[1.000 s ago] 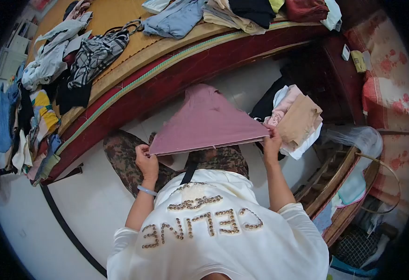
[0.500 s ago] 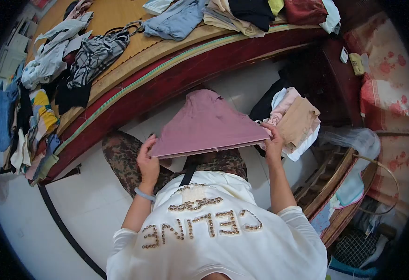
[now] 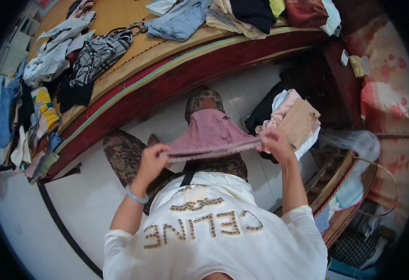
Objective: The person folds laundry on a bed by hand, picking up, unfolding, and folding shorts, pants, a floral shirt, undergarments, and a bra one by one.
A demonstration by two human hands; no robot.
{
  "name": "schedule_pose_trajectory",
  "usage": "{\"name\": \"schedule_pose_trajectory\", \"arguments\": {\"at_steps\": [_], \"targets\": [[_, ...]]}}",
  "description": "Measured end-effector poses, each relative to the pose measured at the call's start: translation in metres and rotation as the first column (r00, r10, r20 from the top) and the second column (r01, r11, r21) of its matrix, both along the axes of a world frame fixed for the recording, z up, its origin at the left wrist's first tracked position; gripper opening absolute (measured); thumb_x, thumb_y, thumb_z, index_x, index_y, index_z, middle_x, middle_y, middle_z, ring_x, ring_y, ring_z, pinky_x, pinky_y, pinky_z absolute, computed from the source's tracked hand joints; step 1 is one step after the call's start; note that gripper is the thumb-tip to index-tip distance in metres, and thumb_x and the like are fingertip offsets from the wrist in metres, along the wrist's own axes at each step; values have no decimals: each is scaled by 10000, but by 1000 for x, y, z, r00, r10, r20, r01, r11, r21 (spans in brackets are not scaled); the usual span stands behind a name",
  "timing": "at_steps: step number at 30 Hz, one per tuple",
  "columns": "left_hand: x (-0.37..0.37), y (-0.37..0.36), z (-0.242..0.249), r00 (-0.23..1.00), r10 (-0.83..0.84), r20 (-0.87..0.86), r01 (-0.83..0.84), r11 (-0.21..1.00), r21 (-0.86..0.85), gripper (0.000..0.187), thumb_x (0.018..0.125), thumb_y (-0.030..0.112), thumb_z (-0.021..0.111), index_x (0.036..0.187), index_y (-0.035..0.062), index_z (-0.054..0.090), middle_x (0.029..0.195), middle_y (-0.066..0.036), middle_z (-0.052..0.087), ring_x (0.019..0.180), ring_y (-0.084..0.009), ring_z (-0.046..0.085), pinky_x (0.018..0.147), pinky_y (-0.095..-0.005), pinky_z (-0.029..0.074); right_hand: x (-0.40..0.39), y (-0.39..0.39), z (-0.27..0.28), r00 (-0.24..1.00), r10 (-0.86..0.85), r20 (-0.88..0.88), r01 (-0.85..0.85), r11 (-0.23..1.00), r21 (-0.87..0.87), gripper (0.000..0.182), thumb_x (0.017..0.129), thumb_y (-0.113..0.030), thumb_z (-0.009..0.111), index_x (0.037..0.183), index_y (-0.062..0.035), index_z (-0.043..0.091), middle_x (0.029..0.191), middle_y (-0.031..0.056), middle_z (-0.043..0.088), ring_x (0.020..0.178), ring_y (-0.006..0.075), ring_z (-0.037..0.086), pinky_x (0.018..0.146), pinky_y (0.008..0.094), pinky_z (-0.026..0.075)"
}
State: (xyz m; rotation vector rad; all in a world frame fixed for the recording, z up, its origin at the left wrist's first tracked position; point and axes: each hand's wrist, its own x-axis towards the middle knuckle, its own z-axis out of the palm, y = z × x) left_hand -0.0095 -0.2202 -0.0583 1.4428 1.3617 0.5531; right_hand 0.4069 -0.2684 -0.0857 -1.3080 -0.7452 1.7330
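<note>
A pair of pink underpants (image 3: 211, 129) is stretched by its waistband in front of my body, over my lap. My left hand (image 3: 153, 161), a bracelet on its wrist, pinches the waistband's left end. At the other end, my right hand (image 3: 276, 143) grips the same band with closed fingers. The lower part of the underpants hangs away from me toward my knee, and the band looks slightly blurred. Right beside my right hand, a pile of folded clothes (image 3: 299, 119) lies with a tan piece on top and pink, white and black ones under it.
A wooden bed platform (image 3: 167, 51) with a dark red side runs across the front. On it lie a plaid garment (image 3: 100, 58), blue clothing (image 3: 178, 21) and folded stacks. More clothes (image 3: 27, 116) hang over its left end. A wooden rack (image 3: 337, 186) and a hoop stand at right.
The underpants have come down and nearer to me, with the waistband opened up and the body slacker, uncovering my knee. Both hands have shifted slightly, my left one inward.
</note>
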Motion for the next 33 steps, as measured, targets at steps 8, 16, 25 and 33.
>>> {"name": "schedule_pose_trajectory", "arguments": {"at_steps": [8, 16, 25, 33], "targets": [[50, 74, -81, 979, 195, -53, -180, 959, 217, 724, 752, 227, 677, 1351, -29, 361, 1397, -253, 353, 1208, -349, 481, 913, -398, 488, -44, 86, -39, 953, -278, 123, 271, 960, 67, 344, 908, -151, 599, 1215, -9, 534, 1039, 89, 627, 884, 170, 642, 764, 285, 510], [128, 4, -70, 889, -100, -447, 321, 832, 453, 801, 758, 236, 629, 1443, 39, 262, 1481, -298, 181, 1296, -533, 275, 1007, -561, 346, -99, 33, -89, 911, -133, 391, 73, 984, 165, 430, 923, -212, 587, 1297, -11, 520, 1168, 37, 589, 1014, 105, 536, 896, 251, 422], [132, 16, -82, 987, -73, -146, 128, 903, 409, 597, 861, 132, 503, 1440, 147, 356, 1516, -228, 186, 1353, -433, 269, 1092, -453, 276, -114, 37, -70, 642, -49, 765, -307, 898, 315, 508, 984, -334, 413, 1380, -17, 414, 1519, 167, 246, 1425, 306, 170, 1149, 401, 126], [151, 40, 20, 574, -44, 818, 106, 994, -20, 616, 990, 267, 402, 1485, 14, 137, 1561, -105, 104, 1441, -197, 57, 1154, -320, 48, -162, 48, -17, 991, -136, -5, 126, 901, 414, 674, 928, -277, 520, 1473, -38, 204, 1501, 165, 267, 1360, 311, 324, 1094, 400, 279]]}}
